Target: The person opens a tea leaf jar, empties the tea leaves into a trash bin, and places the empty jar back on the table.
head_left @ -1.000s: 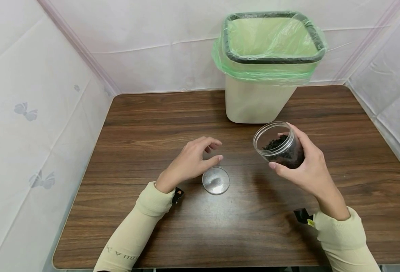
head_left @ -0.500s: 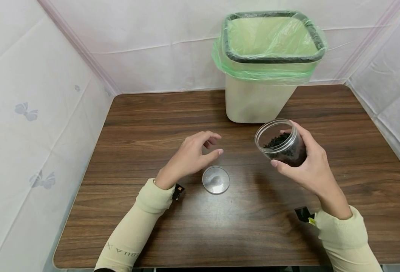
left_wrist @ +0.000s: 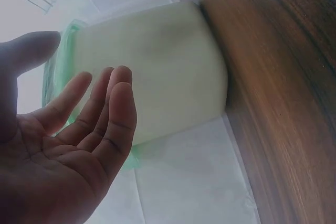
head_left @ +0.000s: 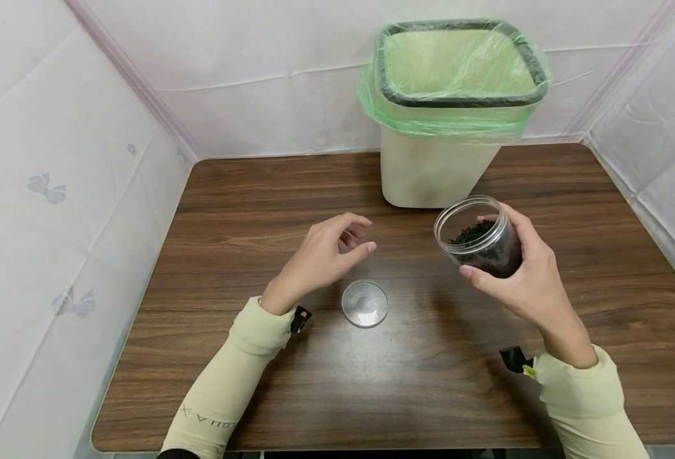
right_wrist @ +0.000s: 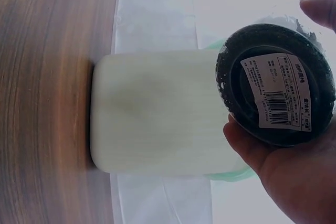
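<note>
My right hand (head_left: pixel 523 274) grips a clear jar (head_left: pixel 480 237) around its side, thumb in front and fingers behind. The jar has no lid on, tilts with its mouth to the left, and holds dark, leaf-like loose bits (head_left: pixel 475 241). Its underside (right_wrist: pixel 275 85) shows a white barcode label in the right wrist view. Over the table, my left hand (head_left: pixel 328 252) hovers with relaxed, slightly bent fingers and nothing in them. Just below that hand, a round clear lid (head_left: pixel 364 304) lies flat on the table.
A cream trash bin (head_left: pixel 429 166) with a green bag (head_left: pixel 452 131) over its dark rim stands at the back of the wood-grain table (head_left: pixel 245 204). White sheeting (head_left: pixel 245 76) hangs behind and along both sides.
My right hand has shifted slightly right and away from me with the jar. My left hand has moved a little away from me, off the lid. The lid and bin stay put.
</note>
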### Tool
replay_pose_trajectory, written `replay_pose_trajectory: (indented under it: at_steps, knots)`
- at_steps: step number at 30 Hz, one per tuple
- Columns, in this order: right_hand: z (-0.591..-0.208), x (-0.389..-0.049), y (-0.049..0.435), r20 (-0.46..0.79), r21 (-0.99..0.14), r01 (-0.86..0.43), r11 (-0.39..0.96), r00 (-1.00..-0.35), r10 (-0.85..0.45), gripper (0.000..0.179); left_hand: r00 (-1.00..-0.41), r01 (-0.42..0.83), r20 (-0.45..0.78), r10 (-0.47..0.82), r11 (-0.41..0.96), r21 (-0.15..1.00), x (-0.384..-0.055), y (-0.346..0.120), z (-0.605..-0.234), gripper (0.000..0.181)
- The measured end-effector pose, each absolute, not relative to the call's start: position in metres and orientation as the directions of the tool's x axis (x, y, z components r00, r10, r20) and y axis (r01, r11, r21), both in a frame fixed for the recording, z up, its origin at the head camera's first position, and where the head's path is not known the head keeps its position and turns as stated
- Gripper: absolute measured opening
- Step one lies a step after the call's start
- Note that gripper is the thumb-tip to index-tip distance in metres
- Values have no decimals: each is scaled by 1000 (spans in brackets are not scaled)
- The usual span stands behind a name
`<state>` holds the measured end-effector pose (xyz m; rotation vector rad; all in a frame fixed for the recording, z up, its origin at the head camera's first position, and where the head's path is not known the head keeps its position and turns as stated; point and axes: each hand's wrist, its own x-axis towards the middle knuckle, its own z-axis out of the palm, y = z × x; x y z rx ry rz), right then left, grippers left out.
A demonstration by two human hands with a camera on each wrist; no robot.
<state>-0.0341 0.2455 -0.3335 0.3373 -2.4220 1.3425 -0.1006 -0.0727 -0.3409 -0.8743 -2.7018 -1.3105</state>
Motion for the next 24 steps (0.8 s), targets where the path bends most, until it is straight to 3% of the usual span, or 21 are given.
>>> replay_pose_trajectory:
  at_steps: [24]
  knots:
    - [-332,-38,248,501,-763,-463,451,-864,-40,101,-887,424,238,396,496,757,-105,-72,-329,30]
